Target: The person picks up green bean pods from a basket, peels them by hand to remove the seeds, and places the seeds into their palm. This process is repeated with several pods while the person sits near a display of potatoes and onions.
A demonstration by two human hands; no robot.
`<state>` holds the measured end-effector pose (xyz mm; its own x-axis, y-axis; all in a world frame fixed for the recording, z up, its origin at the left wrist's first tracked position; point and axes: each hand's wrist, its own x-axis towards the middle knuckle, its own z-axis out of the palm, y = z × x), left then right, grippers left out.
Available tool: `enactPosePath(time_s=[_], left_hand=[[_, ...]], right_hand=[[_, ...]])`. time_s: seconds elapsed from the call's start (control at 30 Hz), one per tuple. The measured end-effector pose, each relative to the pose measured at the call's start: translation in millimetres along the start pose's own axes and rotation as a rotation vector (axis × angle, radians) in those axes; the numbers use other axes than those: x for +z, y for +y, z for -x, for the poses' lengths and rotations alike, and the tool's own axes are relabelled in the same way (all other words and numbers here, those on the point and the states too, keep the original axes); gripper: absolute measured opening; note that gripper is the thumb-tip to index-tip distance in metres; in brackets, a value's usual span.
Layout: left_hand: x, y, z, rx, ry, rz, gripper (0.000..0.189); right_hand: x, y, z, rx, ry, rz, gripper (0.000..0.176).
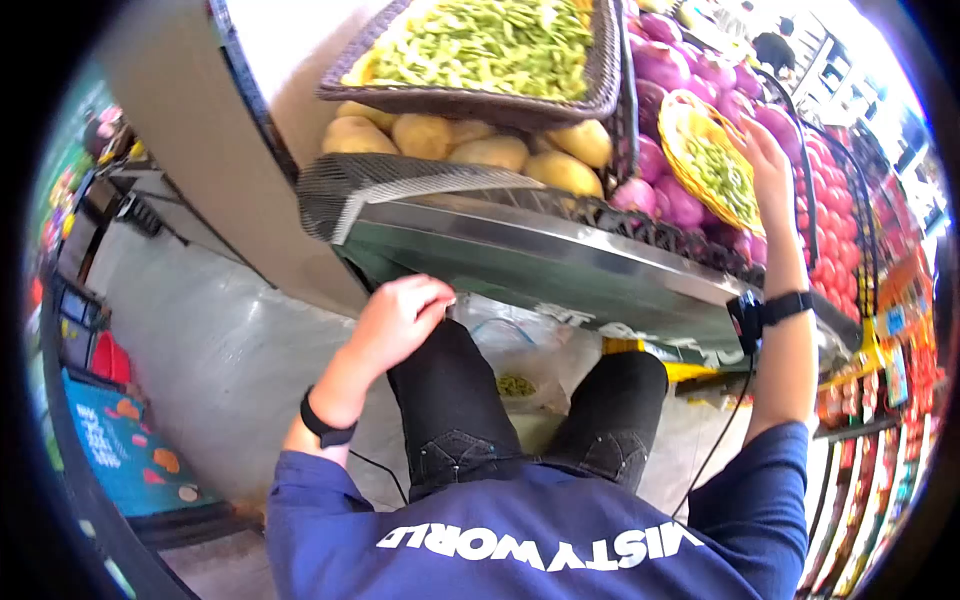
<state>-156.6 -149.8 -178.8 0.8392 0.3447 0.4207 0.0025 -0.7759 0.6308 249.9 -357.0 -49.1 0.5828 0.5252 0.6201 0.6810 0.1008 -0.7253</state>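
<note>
My right hand (pixel 768 165) is stretched forward to the right edge of a yellow woven basket (pixel 672 122), its fingers closed at the rim. Small green bean-like pieces (pixel 722 172) lie in that basket, which rests tilted over purple onions (pixel 680 203). Near my left knee, below the stand's front edge, my left hand (pixel 402 312) is closed, with thumb and fingertips together. Whatever may be between those fingertips is too small to make out. Between my legs a clear plastic bag (pixel 540 345) holds more green pieces (pixel 515 385) at its bottom.
A large dark woven tray (pixel 455 98) of green pieces sits above potatoes (pixel 490 152). The stand's metal edge (pixel 540 222) crosses in front of me. Red round produce (pixel 832 225) fills the right side. A cable (pixel 725 440) hangs from my right wrist.
</note>
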Motion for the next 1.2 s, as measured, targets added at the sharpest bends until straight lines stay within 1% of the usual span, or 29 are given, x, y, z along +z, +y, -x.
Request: enactPosePath(time_s=[0.03, 0.1, 0.13, 0.17, 0.2, 0.23, 0.3, 0.37, 0.4, 0.43, 0.47, 0.5, 0.53, 0.57, 0.63, 0.67, 0.7, 0.77, 0.8, 0.83, 0.9, 0.93, 0.97, 1.03, 1.07, 1.13, 1.17, 1.2], left_hand=[[-17.5, 8.9, -13.4, 0.038, 0.031, -0.055, 0.007], [-50.7, 26.2, -42.3, 0.197, 0.18, -0.141, 0.009], [-66.7, 37.7, -56.7, 0.111, 0.2, -0.101, 0.005], [-79.3, 46.1, -71.2, 0.023, 0.218, -0.058, 0.006], [-90.0, 48.2, -88.5, 0.104, 0.281, -0.192, 0.009], [-99.7, 48.3, -107.7, 0.187, 0.34, -0.328, 0.012], [-111.1, 39.6, -146.8, 0.273, 0.378, -0.309, 0.02], [-120.0, 34.1, -183.3, 0.128, 0.307, -0.611, 0.022], [-120.8, 16.5, -204.5, 0.161, 0.27, -0.619, 0.02], [-117.9, -0.3, -220.7, 0.193, 0.231, -0.625, 0.022], [-113.9, -2.7, -229.1, 0.193, 0.227, -0.634, 0.022], [-109.3, -3.1, -236.5, 0.036, 0.143, -0.749, 0.025], [-105.3, -2.0, -243.5, -0.124, 0.059, -0.862, 0.03], [-101.9, -1.4, -250.1, -0.122, 0.056, -0.87, 0.03], [-96.4, -2.4, -262.4, -0.311, 0.032, -1.014, 0.022], [-95.0, -5.6, -270.5, -0.39, -0.057, -1.004, 0.022], [-95.0, -1.6, -268.2, -0.388, -0.061, -1.012, 0.022], [-99.5, 4.2, -259.9, -0.286, 0.025, -0.963, 0.02], [-101.8, 6.0, -256.5, -0.265, 0.041, -0.941, 0.019], [-104.0, 5.2, -255.2, -0.264, 0.037, -0.947, 0.019], [-106.9, 5.4, -250.8, -0.061, 0.158, -0.933, 0.024], [-106.1, 6.1, -248.1, 0.013, 0.156, -0.923, 0.023], [-105.4, 7.3, -246.9, 0.014, 0.152, -0.927, 0.023], [-105.0, 16.4, -246.0, -0.046, 0.182, -0.772, 0.025], [-106.0, 13.0, -249.0, -0.044, 0.178, -0.775, 0.025], [-108.4, 10.4, -255.0, 0.116, 0.331, -0.662, 0.034], [-109.2, 8.7, -258.2, 0.119, 0.327, -0.663, 0.034], [-108.3, 20.1, -257.5, 0.115, 0.431, -0.418, 0.039]], right_hand=[[0.2, -5.5, 1.3, -0.086, 0.024, 0.362, 0.028], [-2.7, -3.7, 5.2, -0.071, 0.063, 0.223, 0.026], [-3.2, -5.8, 6.8, -0.095, 0.111, 0.22, 0.024], [-4.1, -9.4, 10.0, -0.114, 0.159, 0.217, 0.022], [-5.6, -13.5, 15.1, -0.099, 0.209, 0.229, 0.019], [-5.5, -19.2, 22.3, -0.096, 0.252, 0.296, 0.022], [3.4, -46.1, 45.1, 0.087, 0.257, -0.019, 0.03], [7.3, -49.4, 67.3, 0.008, 0.203, 0.134, 0.034], [12.0, -56.3, 81.8, 0.032, 0.144, 0.175, 0.034], [16.0, -53.1, 95.6, -0.046, 0.056, 0.213, 0.032], [23.8, -62.5, 110.7, -0.049, -0.011, 0.22, 0.029], [33.2, -72.7, 124.4, 0.07, -0.08, 0.07, 0.027], [40.4, -74.2, 136.5, 0.028, -0.108, 0.054, 0.026], [39.4, -69.4, 148.3, -0.006, -0.178, 0.134, 0.024], [43.9, -63.2, 172.2, 0.119, -0.239, 0.019, 0.022], [45.5, -55.1, 183.7, 0.161, -0.252, -0.02, 0.022], [46.7, -48.3, 193.7, 0.203, -0.265, -0.057, 0.022], [48.9, -40.4, 208.4, 0.27, -0.251, -0.104, 0.022], [49.5, -39.0, 213.6, 0.325, -0.252, -0.138, 0.022], [52.2, -32.9, 219.1, 0.33, -0.238, -0.167, 0.022], [56.9, -24.2, 227.1, 0.353, -0.238, -0.161, 0.022], [58.9, -23.5, 228.7, 0.355, -0.237, -0.166, 0.022], [61.2, -23.7, 229.8, 0.347, -0.244, -0.166, 0.022], [65.7, -24.3, 230.8, 0.34, -0.246, -0.17, 0.021], [68.0, -24.6, 230.9, 0.35, -0.264, -0.179, 0.021], [72.7, -26.7, 230.9, 0.362, -0.278, -0.192, 0.021], [74.6, -28.6, 230.8, 0.365, -0.286, -0.196, 0.021], [76.5, -30.6, 231.1, 0.37, -0.296, -0.199, 0.021]])
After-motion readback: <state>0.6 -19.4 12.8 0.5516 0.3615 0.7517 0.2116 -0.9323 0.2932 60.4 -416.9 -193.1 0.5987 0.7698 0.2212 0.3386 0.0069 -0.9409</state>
